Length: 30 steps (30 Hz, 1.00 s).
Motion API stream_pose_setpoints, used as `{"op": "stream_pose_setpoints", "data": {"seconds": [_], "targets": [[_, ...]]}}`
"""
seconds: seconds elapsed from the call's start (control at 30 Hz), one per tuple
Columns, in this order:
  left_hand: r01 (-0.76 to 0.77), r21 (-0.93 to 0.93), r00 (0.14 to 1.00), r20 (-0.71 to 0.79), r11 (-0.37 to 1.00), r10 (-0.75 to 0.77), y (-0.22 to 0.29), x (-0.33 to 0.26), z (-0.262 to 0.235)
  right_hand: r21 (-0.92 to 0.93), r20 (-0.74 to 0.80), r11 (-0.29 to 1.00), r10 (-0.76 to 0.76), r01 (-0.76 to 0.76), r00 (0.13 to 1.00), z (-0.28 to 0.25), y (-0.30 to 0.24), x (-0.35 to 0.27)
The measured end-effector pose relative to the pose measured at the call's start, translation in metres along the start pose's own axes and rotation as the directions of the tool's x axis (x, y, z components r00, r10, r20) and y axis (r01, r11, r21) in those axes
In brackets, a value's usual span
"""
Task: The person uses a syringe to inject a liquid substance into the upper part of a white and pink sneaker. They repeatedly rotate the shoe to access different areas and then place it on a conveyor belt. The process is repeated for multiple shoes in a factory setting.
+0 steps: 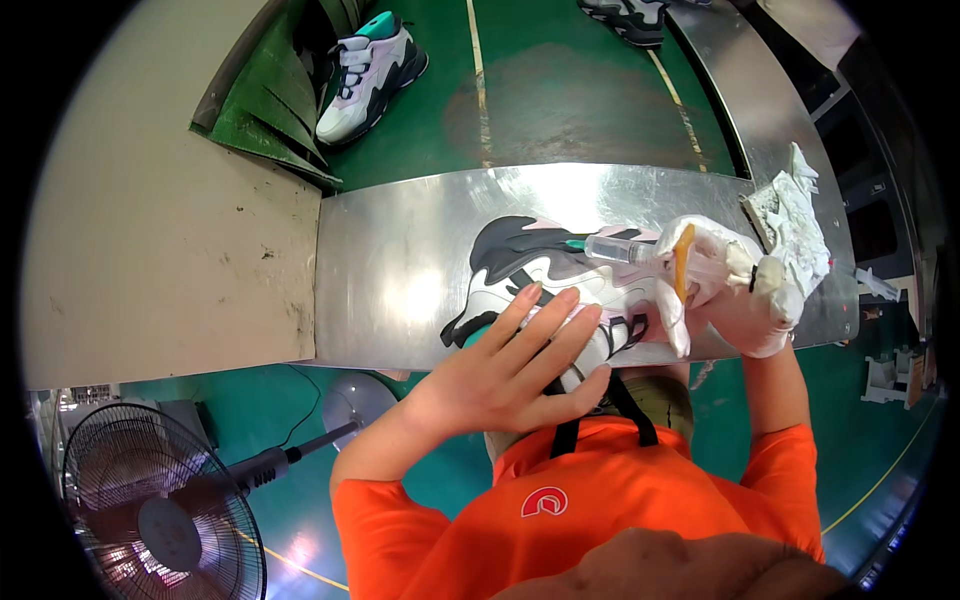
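A white sneaker with black and pale pink parts (pixel 510 245) lies on its side on the metal ledge (pixel 390 260) in front of me, its dark sole facing away. My bare left hand (pixel 500 370) rests across its upper, fingers stretched out and slightly apart. In a white glove, my right hand (pixel 740 290) is closed around a clear syringe (pixel 612 248). The syringe's green tip points left and meets the shoe near the edge of the sole. Part of the upper is hidden beneath my left hand.
Beyond the ledge, a green conveyor belt (pixel 580 110) carries another sneaker (pixel 375 75) beside green flaps (pixel 255 110) and a dark shoe (pixel 635 20). A beige housing (pixel 190 250) borders the left. White cloth (pixel 800 215) and another syringe (pixel 875 282) lie right. A fan (pixel 165 500) stands lower left.
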<state>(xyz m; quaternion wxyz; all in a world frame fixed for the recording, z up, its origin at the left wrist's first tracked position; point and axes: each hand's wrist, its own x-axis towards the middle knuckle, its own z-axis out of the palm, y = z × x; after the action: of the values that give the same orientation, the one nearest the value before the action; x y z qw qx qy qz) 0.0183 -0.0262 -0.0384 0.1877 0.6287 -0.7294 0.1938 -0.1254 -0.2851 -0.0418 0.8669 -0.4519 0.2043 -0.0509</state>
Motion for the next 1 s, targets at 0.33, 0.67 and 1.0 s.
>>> {"op": "stream_pose_setpoints", "data": {"seconds": [0.33, 0.67, 1.0], "targets": [[0.031, -0.012, 1.0, 0.005, 0.999, -0.031, -0.001, 0.0, -0.001, 0.071, 0.319, 0.998, -0.021, -0.001, 0.948, -0.002, 0.002, 0.017], [0.069, -0.027, 0.997, 0.044, 0.997, -0.068, 0.0, 0.007, -0.003, -0.067, 0.31, 0.99, -0.095, 0.122, 0.946, 0.004, -0.021, 0.007], [0.105, -0.058, 0.993, 0.051, 0.993, -0.102, -0.004, 0.02, -0.008, -0.191, 0.254, 0.944, -0.217, 0.269, 0.942, -0.007, -0.033, 0.001]]}}
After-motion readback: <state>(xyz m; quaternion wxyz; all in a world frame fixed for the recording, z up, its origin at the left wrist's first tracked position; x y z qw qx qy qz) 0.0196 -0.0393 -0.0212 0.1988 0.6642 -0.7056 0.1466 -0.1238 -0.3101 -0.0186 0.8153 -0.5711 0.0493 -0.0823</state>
